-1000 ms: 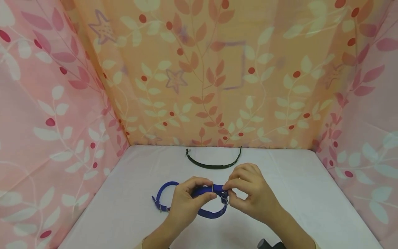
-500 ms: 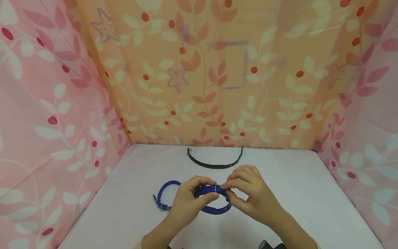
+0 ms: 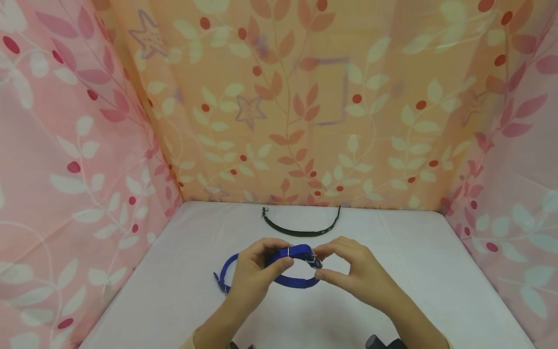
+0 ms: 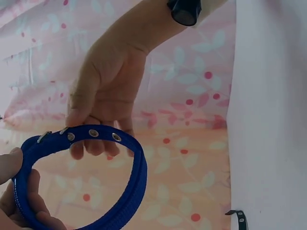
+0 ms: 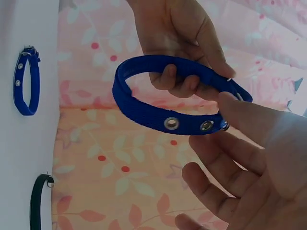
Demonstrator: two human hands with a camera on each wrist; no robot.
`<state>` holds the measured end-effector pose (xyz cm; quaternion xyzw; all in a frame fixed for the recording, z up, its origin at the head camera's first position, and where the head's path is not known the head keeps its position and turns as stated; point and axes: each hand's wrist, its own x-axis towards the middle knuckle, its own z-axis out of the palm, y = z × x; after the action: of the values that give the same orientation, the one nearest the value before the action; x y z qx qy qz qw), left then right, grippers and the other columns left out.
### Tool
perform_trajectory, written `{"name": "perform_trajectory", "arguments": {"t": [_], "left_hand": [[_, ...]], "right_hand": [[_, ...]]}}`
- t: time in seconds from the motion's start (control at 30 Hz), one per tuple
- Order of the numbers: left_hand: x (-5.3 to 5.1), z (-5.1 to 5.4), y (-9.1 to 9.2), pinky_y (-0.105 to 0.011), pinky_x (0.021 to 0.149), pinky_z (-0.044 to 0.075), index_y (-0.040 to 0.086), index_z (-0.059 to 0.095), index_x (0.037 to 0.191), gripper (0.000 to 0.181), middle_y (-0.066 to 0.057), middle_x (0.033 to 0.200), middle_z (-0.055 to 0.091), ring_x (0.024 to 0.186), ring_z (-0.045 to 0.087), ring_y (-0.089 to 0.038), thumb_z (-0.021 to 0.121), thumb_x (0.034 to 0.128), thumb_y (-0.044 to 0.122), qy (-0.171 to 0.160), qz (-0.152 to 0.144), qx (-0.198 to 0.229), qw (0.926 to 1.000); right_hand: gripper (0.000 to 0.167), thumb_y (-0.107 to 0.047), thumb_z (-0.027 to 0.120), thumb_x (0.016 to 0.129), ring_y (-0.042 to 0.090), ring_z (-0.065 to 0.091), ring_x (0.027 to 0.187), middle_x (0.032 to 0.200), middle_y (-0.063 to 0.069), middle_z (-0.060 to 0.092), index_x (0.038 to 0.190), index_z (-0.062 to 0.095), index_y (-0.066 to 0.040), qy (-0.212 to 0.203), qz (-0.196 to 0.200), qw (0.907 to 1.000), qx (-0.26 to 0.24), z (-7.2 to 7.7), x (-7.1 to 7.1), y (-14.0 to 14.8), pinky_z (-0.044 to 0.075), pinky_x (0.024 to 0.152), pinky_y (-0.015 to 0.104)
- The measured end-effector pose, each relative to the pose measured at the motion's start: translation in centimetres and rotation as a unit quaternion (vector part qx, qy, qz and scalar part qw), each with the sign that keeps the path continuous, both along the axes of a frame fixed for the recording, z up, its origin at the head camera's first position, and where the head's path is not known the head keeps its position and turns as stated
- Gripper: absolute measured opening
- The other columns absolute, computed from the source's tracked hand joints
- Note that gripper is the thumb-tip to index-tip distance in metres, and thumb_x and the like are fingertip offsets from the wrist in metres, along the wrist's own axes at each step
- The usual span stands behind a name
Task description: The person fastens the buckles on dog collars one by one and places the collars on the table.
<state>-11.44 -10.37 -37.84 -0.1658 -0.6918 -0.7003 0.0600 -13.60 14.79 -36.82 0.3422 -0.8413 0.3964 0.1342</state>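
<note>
A blue pet collar, buckled into a loop, is held up above the white table between both hands. My left hand grips its band near a metal keeper, thumb in front and fingers behind. At the right end, the thumb and index finger of my right hand pinch the collar by its buckle and ring. In the right wrist view, eyelets show along the band and the loop's middle is open. A second blue collar lies looped on the table, partly hidden behind my left hand.
A dark green collar lies unfastened in a curve near the back of the white table. Patterned cloth walls enclose the table at the back and both sides. A dark cylindrical device sits by my right wrist.
The strap has come through at the buckle end and the held collar is raised and turned slightly left, showing its round loop. My right fingers have spread a little from their tight pinch.
</note>
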Motion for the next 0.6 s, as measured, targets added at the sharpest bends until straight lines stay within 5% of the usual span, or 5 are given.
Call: {"name": "perform_trajectory", "arguments": {"t": [0.17, 0.4, 0.6], "left_hand": [[-0.20, 0.22, -0.29, -0.029, 0.092, 0.058, 0.010, 0.071, 0.117, 0.028, -0.012, 0.113, 0.070, 0.103, 0.067, -0.025, 0.079, 0.0910, 0.014, -0.007, -0.010, 0.019, 0.9997], [-0.50, 0.37, -0.69, -0.030, 0.099, 0.053, 0.016, 0.075, 0.112, 0.022, -0.002, 0.103, 0.075, 0.099, 0.069, -0.022, 0.080, 0.0906, 0.019, 0.054, 0.032, -0.048, 0.9968], [-1.01, 0.37, -1.03, -0.027, 0.095, 0.055, 0.010, 0.074, 0.115, 0.023, -0.006, 0.110, 0.076, 0.101, 0.070, -0.022, 0.076, 0.0918, 0.010, 0.086, 0.010, -0.035, 0.9956]], "right_hand": [[0.028, -0.031, 0.086, 0.085, 0.002, 0.062, 0.101, 0.099, -0.026, 0.068, 0.107, 0.072, -0.039, -0.012, -0.026, 0.9996, -0.002, -0.07, -0.14, -0.02, 0.053, 0.085, 0.033], [0.026, -0.021, 0.087, 0.083, 0.003, 0.063, 0.100, 0.099, -0.023, 0.069, 0.102, 0.073, -0.034, 0.035, -0.063, 0.9970, -0.028, -0.01, -0.33, 0.08, 0.054, 0.083, 0.031], [0.027, -0.018, 0.087, 0.084, 0.003, 0.063, 0.100, 0.099, -0.022, 0.068, 0.101, 0.072, -0.033, 0.037, -0.068, 0.9964, -0.034, 0.13, -0.33, 0.12, 0.053, 0.084, 0.030]]}}
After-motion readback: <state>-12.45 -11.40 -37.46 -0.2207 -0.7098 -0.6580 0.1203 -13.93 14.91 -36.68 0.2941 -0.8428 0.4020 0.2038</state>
